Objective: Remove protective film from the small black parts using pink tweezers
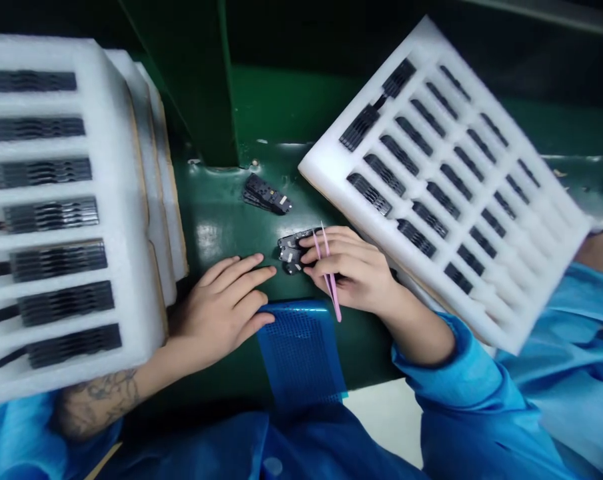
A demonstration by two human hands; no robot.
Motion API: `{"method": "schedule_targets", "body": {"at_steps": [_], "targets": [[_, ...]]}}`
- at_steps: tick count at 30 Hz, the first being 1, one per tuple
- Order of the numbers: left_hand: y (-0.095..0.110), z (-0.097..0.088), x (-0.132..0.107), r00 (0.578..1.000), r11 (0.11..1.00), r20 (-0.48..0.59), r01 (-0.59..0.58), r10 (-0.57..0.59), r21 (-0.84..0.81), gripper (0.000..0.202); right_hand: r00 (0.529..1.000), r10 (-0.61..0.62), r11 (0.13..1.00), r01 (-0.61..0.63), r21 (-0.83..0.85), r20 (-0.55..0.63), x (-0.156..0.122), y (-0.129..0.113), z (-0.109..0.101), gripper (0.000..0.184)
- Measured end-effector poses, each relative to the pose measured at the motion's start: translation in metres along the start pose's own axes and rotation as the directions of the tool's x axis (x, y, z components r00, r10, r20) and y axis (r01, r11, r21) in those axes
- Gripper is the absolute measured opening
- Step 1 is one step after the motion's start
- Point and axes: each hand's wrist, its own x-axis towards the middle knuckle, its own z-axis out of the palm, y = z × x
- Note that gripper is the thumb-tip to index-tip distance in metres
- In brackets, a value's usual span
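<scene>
My left hand (221, 310) rests flat on the green bench top (216, 207), holding nothing, its fingertips just short of a small cluster of black electronic parts (291, 252). My right hand (346, 267) holds pink tweezers (329, 273) and its fingers lie on or against that cluster, partly hiding it. A second small pile of black parts (266, 195) lies further back on the bench. Beneath my left hand's fingertips is the edge of a blue perforated mat (299, 353).
A stack of white foam trays (56, 150) with dark parts in rows stands at the left. A tilted white foam tray (326, 167) with rows of black parts rises at the right. A green upright post (191, 80) stands behind the bench.
</scene>
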Motion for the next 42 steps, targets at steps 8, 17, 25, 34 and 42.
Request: {"method": "schedule_targets", "body": {"at_steps": [8,17,25,34,42], "targets": [[0.000,-0.002,0.002,1.000,1.000,0.015,0.014,-0.014,-0.008,0.017,0.999,-0.007,1.000,0.008,0.027,-0.034,-0.003,0.001,-0.012,0.013],[0.001,-0.003,0.001,1.000,1.000,0.018,0.016,-0.016,-0.002,0.018,0.994,0.066,0.996,-0.061,-0.062,0.082,-0.003,0.001,-0.014,0.015],[0.002,-0.001,0.000,0.999,0.999,0.018,0.029,-0.029,-0.013,0.017,0.985,0.121,0.979,-0.099,0.176,-0.119,-0.005,0.003,-0.008,0.015],[0.002,-0.002,0.001,1.000,1.000,0.023,0.016,-0.016,0.009,0.019,0.986,-0.003,0.999,0.009,-0.034,0.164,0.004,0.002,-0.011,0.009],[0.002,0.001,-0.001,1.000,1.000,0.009,0.025,-0.025,0.001,0.019,0.984,0.019,0.990,0.007,-0.142,0.175,0.003,-0.006,-0.009,0.011]]}}
